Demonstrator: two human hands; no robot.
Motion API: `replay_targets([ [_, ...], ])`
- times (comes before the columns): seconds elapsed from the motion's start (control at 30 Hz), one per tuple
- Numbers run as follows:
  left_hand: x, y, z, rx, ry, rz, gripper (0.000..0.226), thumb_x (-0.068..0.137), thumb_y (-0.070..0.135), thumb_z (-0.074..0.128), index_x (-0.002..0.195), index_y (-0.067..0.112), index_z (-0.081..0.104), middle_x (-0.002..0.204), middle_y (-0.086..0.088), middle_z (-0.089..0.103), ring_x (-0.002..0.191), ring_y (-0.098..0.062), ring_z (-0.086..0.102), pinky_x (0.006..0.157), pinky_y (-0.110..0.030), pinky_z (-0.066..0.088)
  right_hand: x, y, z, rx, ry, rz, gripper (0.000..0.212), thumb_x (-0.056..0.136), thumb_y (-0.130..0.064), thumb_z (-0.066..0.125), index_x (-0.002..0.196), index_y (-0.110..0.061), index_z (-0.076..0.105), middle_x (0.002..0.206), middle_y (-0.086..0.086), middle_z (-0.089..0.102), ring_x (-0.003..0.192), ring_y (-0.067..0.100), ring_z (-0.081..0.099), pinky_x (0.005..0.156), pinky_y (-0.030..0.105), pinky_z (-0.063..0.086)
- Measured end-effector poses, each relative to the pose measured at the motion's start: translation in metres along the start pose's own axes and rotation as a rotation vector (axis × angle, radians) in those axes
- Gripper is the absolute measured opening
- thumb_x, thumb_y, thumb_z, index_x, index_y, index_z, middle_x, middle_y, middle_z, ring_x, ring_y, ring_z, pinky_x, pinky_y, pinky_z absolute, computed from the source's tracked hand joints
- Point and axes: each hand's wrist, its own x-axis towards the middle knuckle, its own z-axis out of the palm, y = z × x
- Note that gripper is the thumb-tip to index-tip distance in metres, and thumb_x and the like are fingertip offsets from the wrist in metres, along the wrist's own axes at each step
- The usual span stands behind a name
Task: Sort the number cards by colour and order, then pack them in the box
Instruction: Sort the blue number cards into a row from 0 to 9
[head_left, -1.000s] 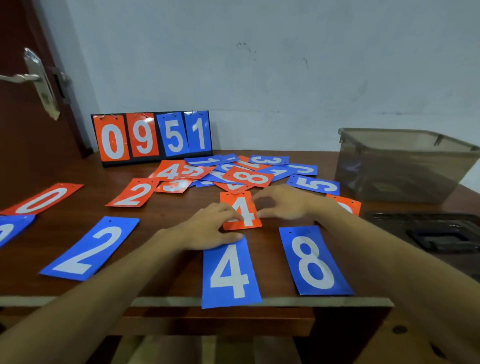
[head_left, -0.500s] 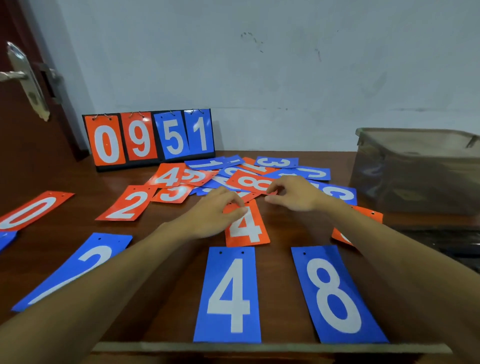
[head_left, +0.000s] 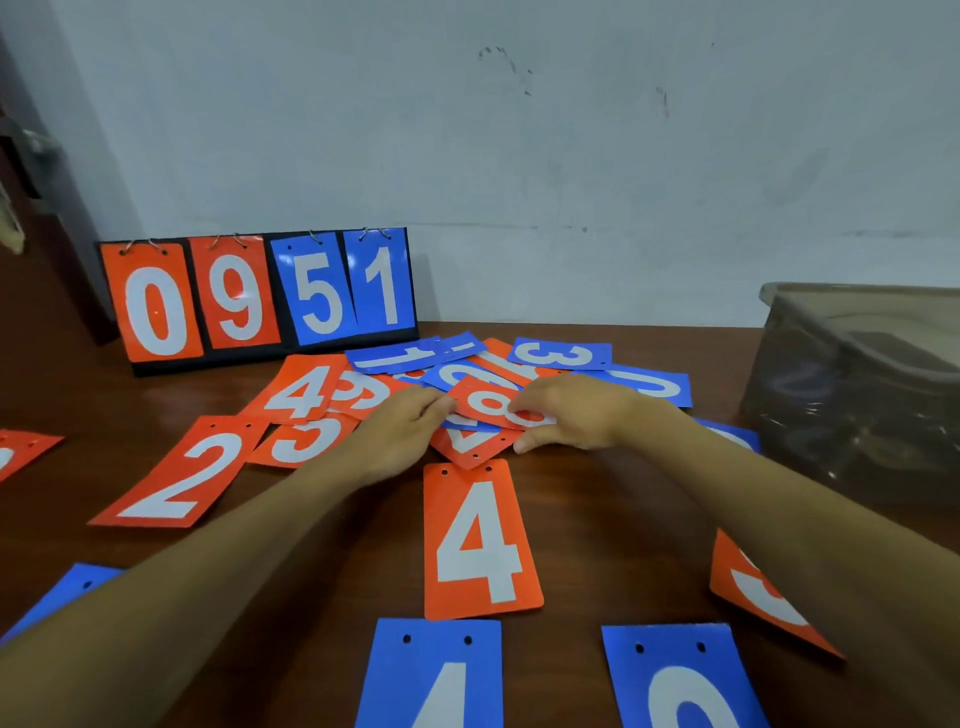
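Two hands meet at the pile (head_left: 467, 371) of cards in the middle of the table (head_left: 613, 525). The left hand (head_left: 400, 436) has bent fingers, and their tips touch the left edge of the orange 8 (head_left: 485, 402). The right hand (head_left: 576, 415) lies over the right end of that card, with its thumb low by the wood. It is too hard to see if either hand pinches the card or only touches it. The orange 8 sits on top of the pile, a bit tilted, over a blue card and another orange one.

Just in front of the hands, the orange 4 (head_left: 480, 540) lies flat by itself, its top edge near the front tip of the pile. Its bottom edge almost meets the blue 4 (head_left: 436, 675), which runs off the bottom of the view. A second blue card (head_left: 680, 680) lies beside it, also cut off. Bare wood shows between the orange 4 and the right arm. The orange 2 (head_left: 182, 478) lies left of the left arm, with bare wood on its far side. One orange card (head_left: 763, 597) pokes out from under the right arm.

The box (head_left: 857, 384) stands at the right, apart from the pile, with a strip of wood between them. The stand (head_left: 260, 296) showing 0951 is at the back by the wall (head_left: 519, 182), just behind the pile.
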Motion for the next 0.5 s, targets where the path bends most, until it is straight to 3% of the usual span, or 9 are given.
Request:
replay_targets([
  [0.13, 0.005, -0.002, -0.001, -0.04, 0.037, -0.009, 0.034, 0.101, 0.032, 0.034, 0.124, 0.018, 0.055, 0.131, -0.003, 0.052, 0.105, -0.003, 0.041, 0.07, -0.009, 0.037, 0.004, -0.005, 0.003, -0.355, 0.086, -0.068, 0.039, 0.102, -0.035, 0.031, 0.132, -0.017, 0.047, 0.133, 0.005, 0.054, 0.116, 0.024, 0.053, 0.09, 0.035, 0.043],
  [0.23, 0.004, -0.003, -0.001, -0.044, 0.104, -0.008, 0.033, 0.101, 0.03, 0.037, 0.123, 0.017, 0.057, 0.127, -0.004, 0.054, 0.104, -0.003, 0.042, 0.081, -0.018, 0.036, 0.004, -0.007, 0.005, -0.448, 0.173, -0.035, 0.033, 0.101, -0.027, 0.03, 0.12, -0.013, 0.053, 0.119, 0.007, 0.061, 0.101, 0.026, 0.059, 0.072, 0.036, 0.043],
  [0.3, 0.004, -0.004, -0.003, -0.05, 0.217, 0.0, 0.027, 0.1, 0.026, 0.041, 0.116, 0.017, 0.059, 0.12, -0.003, 0.056, 0.101, -0.004, 0.045, 0.08, -0.017, 0.036, 0.003, -0.007, 0.004, -0.429, 0.248, 0.032, 0.03, 0.1, -0.025, 0.032, 0.115, -0.012, 0.055, 0.109, 0.008, 0.064, 0.09, 0.027, 0.06, 0.064, 0.034, 0.038],
  [0.4, 0.0, 0.001, -0.007, -0.056, 0.377, -0.013, 0.016, 0.098, 0.022, 0.046, 0.1, 0.016, 0.06, 0.102, -0.002, 0.061, 0.087, -0.005, 0.052, 0.066, -0.014, 0.039, 0.002, -0.002, -0.003, -0.291, 0.372, 0.157, 0.03, 0.098, -0.021, 0.034, 0.12, -0.014, 0.053, 0.103, 0.011, 0.065, 0.087, 0.03, 0.059, 0.066, 0.035, 0.041],
  [0.5, -0.002, 0.021, -0.01, -0.274, 0.317, -0.124, 0.025, 0.098, 0.029, 0.045, 0.103, 0.01, 0.061, 0.085, -0.001, 0.064, 0.071, -0.007, 0.059, 0.062, -0.019, 0.045, -0.005, 0.001, -0.01, -0.072, 0.538, 0.228, 0.034, 0.099, -0.025, 0.037, 0.13, -0.022, 0.051, 0.109, 0.011, 0.067, 0.099, 0.034, 0.059, 0.075, 0.038, 0.046],
])
